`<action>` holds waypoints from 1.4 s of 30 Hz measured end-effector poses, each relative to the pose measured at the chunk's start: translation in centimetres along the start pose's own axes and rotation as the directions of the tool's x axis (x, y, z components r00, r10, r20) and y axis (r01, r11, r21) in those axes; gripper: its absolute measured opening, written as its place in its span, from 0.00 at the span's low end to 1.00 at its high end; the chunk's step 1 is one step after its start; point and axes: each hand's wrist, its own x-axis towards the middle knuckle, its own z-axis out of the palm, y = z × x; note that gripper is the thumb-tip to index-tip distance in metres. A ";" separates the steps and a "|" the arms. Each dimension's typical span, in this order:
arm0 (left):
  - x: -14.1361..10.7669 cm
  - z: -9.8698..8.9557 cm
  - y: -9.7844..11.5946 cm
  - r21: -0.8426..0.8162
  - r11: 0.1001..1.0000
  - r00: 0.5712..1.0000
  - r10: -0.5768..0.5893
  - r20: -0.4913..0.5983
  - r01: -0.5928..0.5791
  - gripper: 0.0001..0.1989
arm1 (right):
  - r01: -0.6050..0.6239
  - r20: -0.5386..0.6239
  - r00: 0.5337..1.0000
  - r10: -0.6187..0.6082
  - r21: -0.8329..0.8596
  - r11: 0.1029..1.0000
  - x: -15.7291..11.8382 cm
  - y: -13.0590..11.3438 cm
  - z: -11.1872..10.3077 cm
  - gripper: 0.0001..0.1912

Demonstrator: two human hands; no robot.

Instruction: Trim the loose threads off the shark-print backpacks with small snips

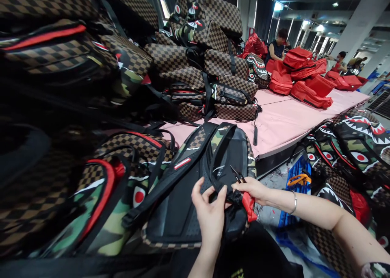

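Observation:
A backpack (189, 209) with a black padded back and brown checkered edges lies back side up in front of me. My left hand (210, 213) is over its lower part, fingers bent around a black shoulder strap (217, 164). Close beside it, my right hand (251, 190) grips a pair of dark thread snips (238, 175), their pointed tips up and to the left. Below the right hand hang a piece of red fabric (249, 208) and some bunched black material; what these are attached to is hidden.
Checkered backpacks (189, 83) are piled along the left and back of the pink table (286, 119). Red bags (307, 79) lie farther off, near another person (276, 46). Shark-face backpacks (356, 148) and a blue crate (292, 188) are at the right.

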 end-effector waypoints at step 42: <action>-1.4 -3.1 -1.1 -0.174 0.776 0.728 -0.453 0.514 0.606 0.15 | 0.239 -0.006 0.788 -0.615 -0.919 0.315 -6.2 2.3 -0.7 0.06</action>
